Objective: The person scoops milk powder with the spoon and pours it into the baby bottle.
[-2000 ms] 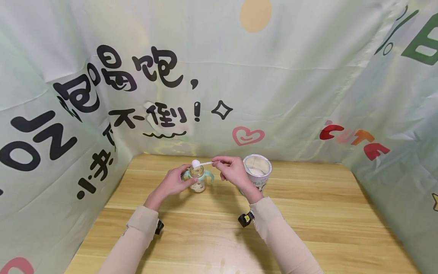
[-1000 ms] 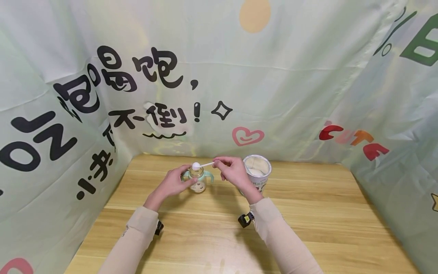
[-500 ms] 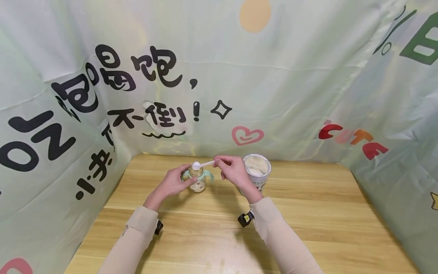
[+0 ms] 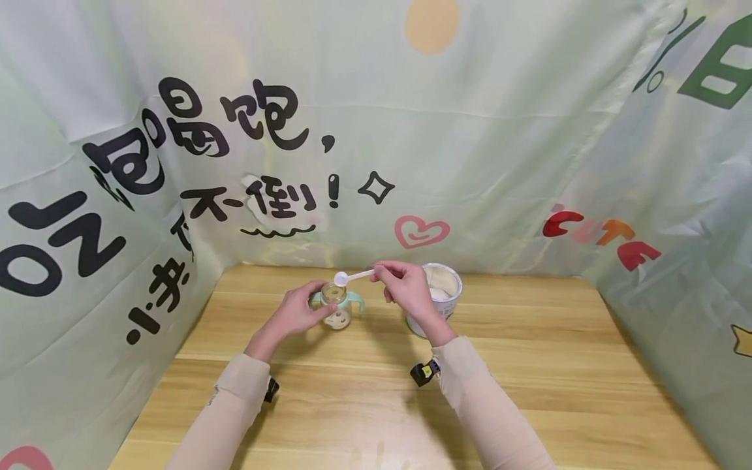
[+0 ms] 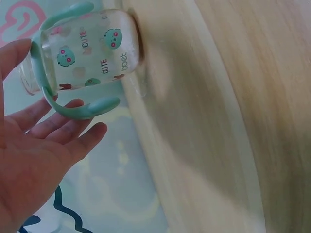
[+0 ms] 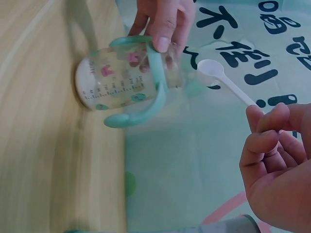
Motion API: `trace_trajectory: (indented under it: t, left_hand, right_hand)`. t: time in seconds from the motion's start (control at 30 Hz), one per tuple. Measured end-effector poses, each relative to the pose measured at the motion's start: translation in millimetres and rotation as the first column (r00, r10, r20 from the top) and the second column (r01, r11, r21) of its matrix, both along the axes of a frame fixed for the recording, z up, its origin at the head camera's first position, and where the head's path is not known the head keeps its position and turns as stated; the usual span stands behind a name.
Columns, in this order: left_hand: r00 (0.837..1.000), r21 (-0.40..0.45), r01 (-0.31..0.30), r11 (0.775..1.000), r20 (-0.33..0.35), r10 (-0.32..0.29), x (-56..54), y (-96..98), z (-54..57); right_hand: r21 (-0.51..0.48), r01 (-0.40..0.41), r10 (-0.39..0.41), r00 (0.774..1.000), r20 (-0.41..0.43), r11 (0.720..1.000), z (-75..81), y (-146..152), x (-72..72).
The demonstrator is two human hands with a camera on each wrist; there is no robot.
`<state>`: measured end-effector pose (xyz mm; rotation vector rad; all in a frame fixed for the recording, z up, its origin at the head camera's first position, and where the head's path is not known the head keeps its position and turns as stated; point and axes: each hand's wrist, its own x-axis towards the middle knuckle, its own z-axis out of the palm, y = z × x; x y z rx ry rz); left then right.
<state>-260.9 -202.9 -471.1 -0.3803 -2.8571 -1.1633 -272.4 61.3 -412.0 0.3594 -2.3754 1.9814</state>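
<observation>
A clear baby bottle (image 4: 337,318) with a mint-green two-handled collar stands upright and uncapped on the table, pale powder at its bottom. My left hand (image 4: 296,313) holds it near the neck, thumb on the near side and fingers behind; the left wrist view shows the thumb (image 5: 17,56) against the green collar. My right hand (image 4: 405,287) pinches the handle of a white measuring scoop (image 6: 211,70). The scoop's bowl is above the bottle's mouth, apart from it, and I see no heap in it. An open tin of white powder (image 4: 448,301) stands behind my right hand, which partly hides it.
The wooden table (image 4: 529,365) meets a printed cloth backdrop (image 4: 499,163) at the back and on both sides. Small black cameras are strapped at both wrists. In the right wrist view the tin's edge (image 6: 238,225) shows at the bottom.
The scoop held a white heap two seconds ago; its bowl has tilted and the heap is gone. My right hand has lifted slightly. The left hand keeps its hold on the bottle.
</observation>
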Motion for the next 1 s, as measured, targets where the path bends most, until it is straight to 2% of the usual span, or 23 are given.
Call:
trace_trajectory:
  t: [0.4, 0.83, 1.0]
  left_hand:
    - [0.998, -0.058, 0.018, 0.998, -0.052, -0.022, -6.1, 13.8, 14.2]
    - [0.991, -0.066, 0.103, 0.992, -0.083, -0.108, -17.4, 36.9, 30.5]
    - [0.988, -0.063, 0.131, 0.989, -0.075, -0.135, -20.0, 46.8, 35.6]
  right_hand:
    - [-0.032, 0.046, -0.046, 0.999, -0.013, 0.998, 9.7, 23, -0.9]
    - [-0.086, 0.129, -0.125, 0.991, 0.043, 0.988, 17.6, 56, 3.2]
    - [-0.089, 0.172, -0.170, 0.985, 0.025, 0.981, 19.6, 72, 4.6]
